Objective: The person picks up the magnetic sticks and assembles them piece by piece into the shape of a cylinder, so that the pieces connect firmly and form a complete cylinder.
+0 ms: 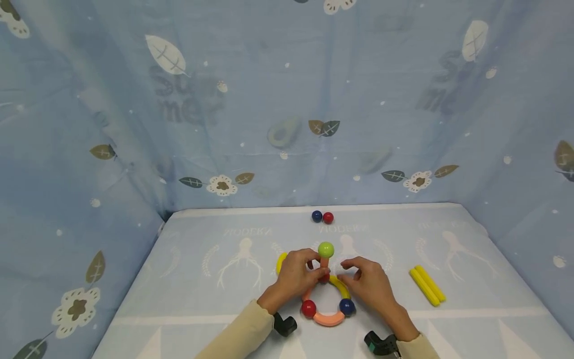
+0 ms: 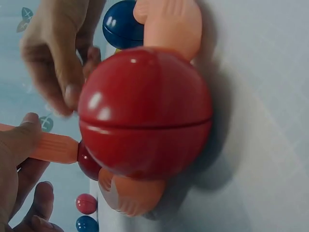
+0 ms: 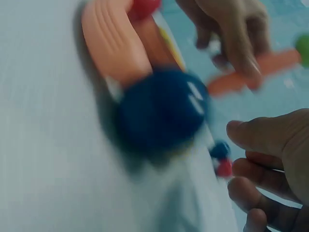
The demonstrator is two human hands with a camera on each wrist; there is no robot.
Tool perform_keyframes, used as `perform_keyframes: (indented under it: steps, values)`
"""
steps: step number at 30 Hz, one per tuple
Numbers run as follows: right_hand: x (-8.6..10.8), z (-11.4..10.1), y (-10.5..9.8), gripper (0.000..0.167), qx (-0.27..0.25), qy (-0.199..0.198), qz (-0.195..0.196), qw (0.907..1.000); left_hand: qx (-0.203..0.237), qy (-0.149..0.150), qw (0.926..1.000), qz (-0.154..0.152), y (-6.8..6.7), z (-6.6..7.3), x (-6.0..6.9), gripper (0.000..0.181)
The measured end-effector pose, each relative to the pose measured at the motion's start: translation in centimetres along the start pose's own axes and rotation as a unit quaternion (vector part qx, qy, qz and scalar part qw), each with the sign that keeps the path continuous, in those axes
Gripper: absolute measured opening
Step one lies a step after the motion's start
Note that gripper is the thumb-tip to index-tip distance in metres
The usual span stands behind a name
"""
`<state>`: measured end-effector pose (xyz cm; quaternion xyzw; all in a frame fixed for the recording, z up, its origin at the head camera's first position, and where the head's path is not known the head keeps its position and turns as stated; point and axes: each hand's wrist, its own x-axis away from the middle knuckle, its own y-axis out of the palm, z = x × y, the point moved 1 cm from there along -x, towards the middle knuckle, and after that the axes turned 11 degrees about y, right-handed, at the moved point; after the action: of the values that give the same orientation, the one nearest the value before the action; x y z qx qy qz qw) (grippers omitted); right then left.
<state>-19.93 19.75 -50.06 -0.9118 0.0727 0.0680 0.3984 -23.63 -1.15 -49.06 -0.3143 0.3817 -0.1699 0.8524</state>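
Note:
My left hand (image 1: 293, 273) pinches an upright orange rod (image 2: 55, 147) between thumb and fingers. A green ball (image 1: 326, 250) caps the rod, and its foot meets a dark red ball (image 2: 89, 162) at the back of a ring lying on the table. Curved orange (image 1: 329, 319) and yellow (image 1: 340, 285) pieces form that ring, joined by a red ball (image 1: 308, 308) at front left and a blue ball (image 1: 347, 306) at front right. Beside the yellow curve hovers my right hand (image 1: 371, 283), fingers loosely bent, holding nothing in the right wrist view.
Two straight yellow rods (image 1: 427, 285) lie side by side to the right. At the table's back edge sit a loose blue ball (image 1: 317, 216) and a red ball (image 1: 328, 218). Another yellow piece (image 1: 281, 262) shows partly behind my left hand. A patterned blue curtain (image 1: 269, 99) surrounds the table.

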Motion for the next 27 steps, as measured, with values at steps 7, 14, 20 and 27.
perform_keyframes:
  steps: [7,14,20,27]
  values:
    - [1.0,3.7,-5.1,0.027,0.065,0.03,0.069,0.995,-0.02,-0.01,0.9997,-0.004,0.0,-0.6,0.5,0.023]
    - [3.5,7.3,-9.8,0.028,0.12,0.082,0.125,0.9814,-0.021,-0.015,0.9995,-0.018,0.4,-0.7,0.6,0.023]
    - [5.3,9.0,-11.5,0.034,0.168,0.152,0.091,0.9697,-0.029,-0.023,0.9991,-0.023,0.8,-0.8,0.8,0.022]
    - [6.1,9.4,-10.5,0.039,0.18,0.178,0.047,0.9662,-0.048,-0.005,0.9987,-0.018,0.8,-0.8,0.9,0.023]
